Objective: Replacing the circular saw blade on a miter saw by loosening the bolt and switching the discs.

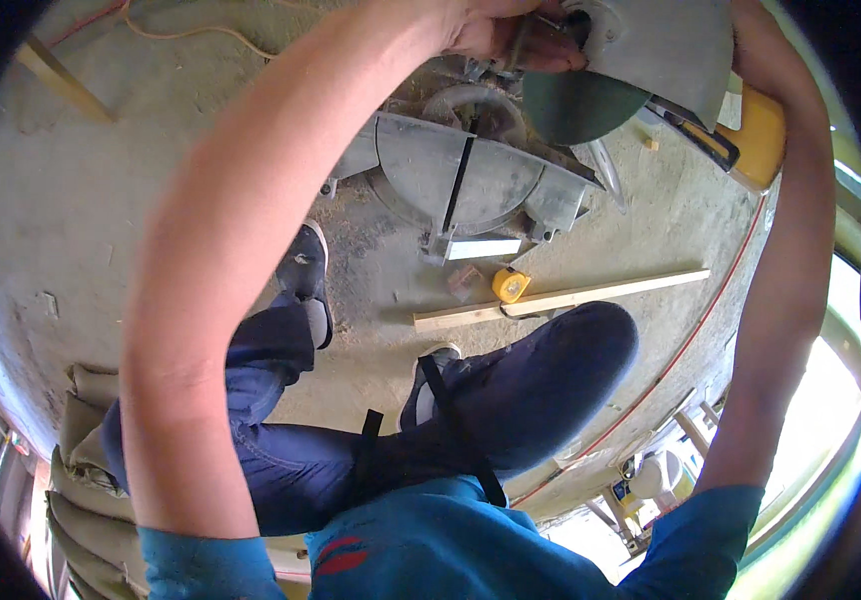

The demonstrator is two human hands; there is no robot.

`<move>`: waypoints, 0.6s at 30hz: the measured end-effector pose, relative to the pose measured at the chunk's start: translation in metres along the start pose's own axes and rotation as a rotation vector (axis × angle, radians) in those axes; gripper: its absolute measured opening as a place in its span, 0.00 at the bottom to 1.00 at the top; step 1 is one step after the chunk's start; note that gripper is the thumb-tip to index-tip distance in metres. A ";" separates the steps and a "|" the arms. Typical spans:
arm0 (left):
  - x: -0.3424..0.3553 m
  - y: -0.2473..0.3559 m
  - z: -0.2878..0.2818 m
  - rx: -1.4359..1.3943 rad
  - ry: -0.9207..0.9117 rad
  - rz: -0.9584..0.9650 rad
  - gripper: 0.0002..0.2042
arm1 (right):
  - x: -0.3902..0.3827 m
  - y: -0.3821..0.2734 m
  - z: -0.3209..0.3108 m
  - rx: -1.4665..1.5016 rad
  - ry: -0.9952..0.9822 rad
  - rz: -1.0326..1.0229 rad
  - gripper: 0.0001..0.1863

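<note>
A grey miter saw (511,180) with a dark slot across its round table stands on the floor ahead of me. Above the table are its green-grey blade (583,105), metal blade guard (666,60) and yellow housing (759,140). My left hand (536,42) is at the guard's left side, fingers closed beside a dark round knob (578,24). What they hold, if anything, is hard to make out. The right forearm (786,180) passes behind the yellow housing and up to the guard, which hides that hand, or the top edge cuts it off.
In front of the saw lie a yellow tape measure (511,285) and a long wood strip (561,299). A red cord (696,345) runs along the floor on the right. Stacked sacks (91,490) are at the lower left, a wooden stick (66,78) at the far left. Sawdust surrounds the saw.
</note>
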State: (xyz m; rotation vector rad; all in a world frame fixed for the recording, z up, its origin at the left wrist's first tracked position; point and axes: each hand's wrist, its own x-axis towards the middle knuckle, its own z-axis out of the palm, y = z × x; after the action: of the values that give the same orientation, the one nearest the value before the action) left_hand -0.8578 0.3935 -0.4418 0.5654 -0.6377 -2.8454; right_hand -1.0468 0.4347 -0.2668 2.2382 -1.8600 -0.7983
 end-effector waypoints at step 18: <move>-0.006 0.045 0.014 0.454 0.502 -0.230 0.11 | -0.002 0.006 0.002 -0.079 0.050 -0.026 0.10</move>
State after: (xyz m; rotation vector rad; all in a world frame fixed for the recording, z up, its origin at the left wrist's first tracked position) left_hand -0.8548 0.3601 -0.4082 1.4449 -1.1753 -2.5714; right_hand -1.0534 0.4350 -0.2652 2.2179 -1.7492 -0.7978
